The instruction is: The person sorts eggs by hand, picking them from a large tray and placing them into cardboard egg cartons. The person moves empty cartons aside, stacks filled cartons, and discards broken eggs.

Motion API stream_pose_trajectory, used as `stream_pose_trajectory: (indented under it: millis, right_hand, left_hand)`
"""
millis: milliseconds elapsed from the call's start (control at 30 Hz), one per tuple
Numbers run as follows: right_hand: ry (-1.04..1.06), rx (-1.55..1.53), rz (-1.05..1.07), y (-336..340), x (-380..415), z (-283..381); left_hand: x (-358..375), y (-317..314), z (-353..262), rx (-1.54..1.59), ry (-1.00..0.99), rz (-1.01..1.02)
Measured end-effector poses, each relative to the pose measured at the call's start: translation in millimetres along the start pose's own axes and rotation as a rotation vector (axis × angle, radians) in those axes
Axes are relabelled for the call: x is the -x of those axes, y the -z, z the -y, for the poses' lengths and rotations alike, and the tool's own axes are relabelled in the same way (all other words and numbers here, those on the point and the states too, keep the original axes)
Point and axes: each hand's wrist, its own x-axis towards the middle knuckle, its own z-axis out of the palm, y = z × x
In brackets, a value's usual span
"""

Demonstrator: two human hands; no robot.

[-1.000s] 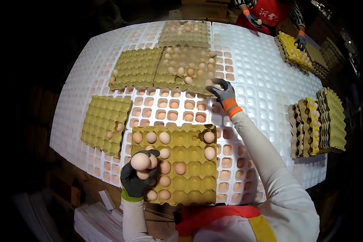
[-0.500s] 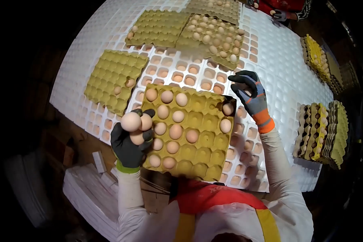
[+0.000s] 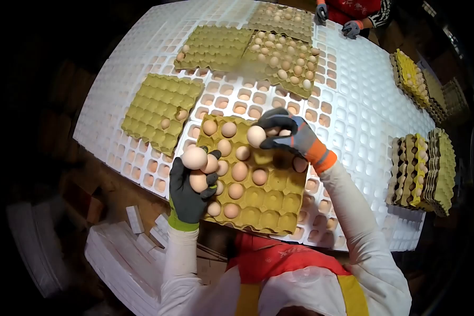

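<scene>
The upper of 3 eggs (image 3: 194, 157) cradled in the left hand (image 3: 187, 199) could roll off and crack, since it looks loosely perched. The right hand (image 3: 298, 140) pinches 1 egg (image 3: 256, 136) over the near egg tray (image 3: 270, 203), others partly hidden in its grip. That tray holds at least 12 eggs; the left egg tray (image 3: 148, 105), 2.

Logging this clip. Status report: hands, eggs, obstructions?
Left hand holding three eggs. Right hand holding an egg over the nearest tray. Tray part-filled. No obstruction visible.
</scene>
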Motion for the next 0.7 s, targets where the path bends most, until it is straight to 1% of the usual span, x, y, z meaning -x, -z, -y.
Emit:
stream_pose_trajectory:
  millis: [33, 100, 133, 167, 200, 233, 267, 300, 333, 367, 400, 433, 467, 500, 533, 567, 633, 667, 700]
  right_hand:
    - [-0.128, -0.310, 0.041, 8.8, 19.3, 0.5]
    - [-0.467, -0.657, 0.003, 21.2, 72.0, 10.6]
    - [-0.431, -0.776, -0.024, 21.5, 98.7, 1.8]
    - [-0.394, -0.898, -0.057, 19.3, 125.1, -7.2]
    - [-0.445, -0.953, -0.181, 19.9, 146.1, 8.6]
    - [-0.476, -1.018, -0.194, 19.6, 180.0, -1.5]
    - [-0.625, -0.979, -0.260, 21.2, 215.2, 4.0]
    - [-0.765, -0.935, -0.306, 24.0, 244.8, 10.9]
    - [-0.938, -0.758, -0.313, 25.3, 264.8, 15.9]
    - [-0.664, -0.209, -0.373, 10.7, 304.3, -15.7]
    - [-0.680, -0.029, -0.417, 10.2, 331.6, -29.6]
    - [-0.695, 0.147, -0.458, 11.3, 349.4, -37.1]
    - [-0.736, 0.211, -0.539, 20.0, 352.8, -40.6]
    - [-0.776, 0.279, -0.622, 35.4, 352.8, -43.6]
    - [-0.762, 0.434, -0.708, 47.4, 348.3, -39.3]
    - [-0.774, 0.468, -0.777, 53.9, 352.9, -57.9]
    - [-0.721, 0.681, -0.829, 76.0, 357.6, -71.2]
    - [-0.721, 0.632, -0.842, 81.1, 364.5, -79.3]
    - [-0.698, 0.655, -0.809, 83.5, 370.6, -82.2]
  left_hand:
    - [-1.6, 8.6, 4.5, 0.167, 0.056, 0.076]
    - [-1.2, -8.7, 16.1, 0.517, 0.172, 0.075]
    - [0.2, -35.9, 20.2, 0.477, 0.201, 0.040]
    - [0.0, -44.6, 28.9, 0.287, 0.222, 0.123]
    - [0.9, -52.3, 43.7, 0.206, 0.229, 0.101]
    - [4.7, -61.6, 58.5, 0.119, 0.240, 0.074]
    - [15.1, -93.8, 72.4, -0.114, 0.269, -0.093]
    - [17.6, -99.5, 83.9, -0.192, 0.410, 0.113]
    - [22.9, -111.4, 98.0, -0.323, 0.475, 0.238]
    - [29.9, -125.6, 115.4, -0.456, 0.525, 0.360]
    - [36.0, -130.9, 138.0, -0.476, 0.649, 0.338]
    - [37.6, -135.5, 160.5, -0.498, 0.723, 0.307]
    - [39.1, -140.2, 183.0, -0.518, 0.798, 0.275]
    - [34.7, -146.7, 204.9, -0.537, 0.817, 0.243]
    - [33.0, -145.7, 230.5, -0.614, 0.772, 0.212]
    - [26.3, -146.7, 249.2, -0.756, 0.774, 0.189]
    - [15.1, -149.5, 286.6, -0.920, 0.486, 0.258]
    - [9.5, -156.5, 296.3, -0.858, 0.536, 0.175]
    - [5.9, -145.0, 316.1, -0.928, 0.407, 0.194]
